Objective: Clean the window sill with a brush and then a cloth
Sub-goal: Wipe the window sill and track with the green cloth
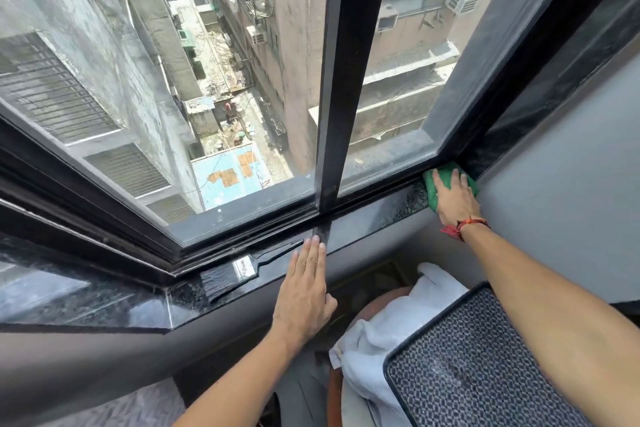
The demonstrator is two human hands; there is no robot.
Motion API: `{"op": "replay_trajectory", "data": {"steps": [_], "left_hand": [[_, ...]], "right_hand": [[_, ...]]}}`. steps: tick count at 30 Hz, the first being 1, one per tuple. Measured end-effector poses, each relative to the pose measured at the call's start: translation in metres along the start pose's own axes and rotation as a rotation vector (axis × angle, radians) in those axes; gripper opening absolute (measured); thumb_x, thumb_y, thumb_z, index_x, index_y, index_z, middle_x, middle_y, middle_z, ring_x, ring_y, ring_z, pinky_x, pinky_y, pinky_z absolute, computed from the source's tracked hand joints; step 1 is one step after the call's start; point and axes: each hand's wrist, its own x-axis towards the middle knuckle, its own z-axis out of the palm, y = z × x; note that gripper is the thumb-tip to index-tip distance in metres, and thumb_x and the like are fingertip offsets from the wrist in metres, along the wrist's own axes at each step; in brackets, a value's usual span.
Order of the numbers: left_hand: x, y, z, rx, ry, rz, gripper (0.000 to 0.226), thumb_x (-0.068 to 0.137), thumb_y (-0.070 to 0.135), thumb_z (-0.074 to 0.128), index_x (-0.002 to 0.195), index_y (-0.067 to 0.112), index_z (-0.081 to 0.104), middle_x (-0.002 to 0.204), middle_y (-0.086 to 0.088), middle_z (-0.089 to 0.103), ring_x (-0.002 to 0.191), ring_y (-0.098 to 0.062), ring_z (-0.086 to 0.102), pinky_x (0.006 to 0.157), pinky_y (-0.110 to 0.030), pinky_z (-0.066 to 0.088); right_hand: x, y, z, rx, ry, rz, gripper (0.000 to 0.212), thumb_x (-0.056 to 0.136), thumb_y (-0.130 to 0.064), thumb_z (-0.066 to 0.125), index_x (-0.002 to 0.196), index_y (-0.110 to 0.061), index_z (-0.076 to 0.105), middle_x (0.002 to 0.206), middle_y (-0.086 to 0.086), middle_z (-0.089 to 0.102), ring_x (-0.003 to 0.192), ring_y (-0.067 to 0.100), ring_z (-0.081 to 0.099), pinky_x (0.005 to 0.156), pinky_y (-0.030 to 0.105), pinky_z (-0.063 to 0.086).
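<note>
Right hand [453,196] flat on green cloth [431,184], partly hiding it; left hand [304,291] flat on sill [374,215].

The window sill [374,215] runs across the view from nine o'clock round to two o'clock, tight under the window frame [346,80] behind it. At the sill's far two o'clock corner sits the cloth [431,184], the right hand [453,198] flat on top of it. Down at centre, the left hand [306,291] lies flat on the sill's front edge. Just beside it, toward nine o'clock, the brush [239,270] lies on the sill, bristles pointing to eight o'clock, handle reaching under the fingertips. Below the sill, at five o'clock, a towel [374,333] lies beside a patterned cushion [478,367], under the right forearm.
</note>
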Motion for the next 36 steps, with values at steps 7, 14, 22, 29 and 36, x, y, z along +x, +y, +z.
{"op": "replay_trajectory", "data": {"steps": [7,14,22,29,36], "left_hand": [[0.001,0.0,-0.007,-0.025,-0.011,0.002,0.092,0.091,0.037,0.045,0.164,0.001,0.001,0.173,-0.019,-0.007,0.161,-0.031,-0.01,0.131,-0.05,0.011],[0.001,0.001,-0.012,-0.002,-0.047,-0.002,0.086,0.102,0.048,0.036,0.164,0.003,-0.003,0.173,-0.018,-0.011,0.161,-0.03,-0.011,0.132,-0.047,0.005],[0.012,0.01,-0.038,-0.176,0.036,-0.07,0.058,0.111,0.037,0.028,0.16,0.005,0.03,0.169,-0.014,0.031,0.157,-0.028,0.026,0.129,-0.041,0.02],[0.045,0.034,-0.064,-0.759,0.128,-0.389,0.018,0.103,0.016,0.046,0.11,0.009,0.061,0.109,-0.012,0.056,0.105,-0.029,0.053,0.092,-0.037,0.039],[0.08,0.037,-0.075,-1.211,0.05,-0.614,0.016,0.099,0.015,0.065,0.113,0.018,0.061,0.09,-0.005,0.061,0.098,-0.033,0.065,0.088,-0.042,0.054]], "right_hand": [[0.006,0.004,0.004,0.087,-0.021,-0.009,0.067,0.1,-0.009,0.036,0.16,-0.018,0.009,0.164,0.027,0.008,0.153,0.044,0.006,0.125,0.049,0.015],[-0.043,-0.052,0.008,0.045,0.019,-0.131,0.062,0.102,-0.011,0.034,0.16,-0.016,0.011,0.164,0.026,0.011,0.153,0.042,0.01,0.125,0.049,0.017],[-0.117,-0.148,0.02,0.111,0.008,-0.335,0.059,0.103,-0.026,0.042,0.158,-0.027,0.02,0.164,0.019,0.02,0.153,0.035,0.019,0.124,0.049,0.023],[-0.126,-0.136,0.021,0.784,0.208,0.227,0.059,0.094,-0.034,0.063,0.147,-0.02,0.043,0.157,0.008,0.035,0.141,0.031,0.036,0.117,0.043,0.033],[-0.124,-0.149,0.015,1.796,-0.289,0.691,0.045,0.091,-0.02,0.071,0.127,-0.007,0.049,0.127,0.021,0.062,0.113,0.04,0.065,0.09,0.064,0.054]]}}
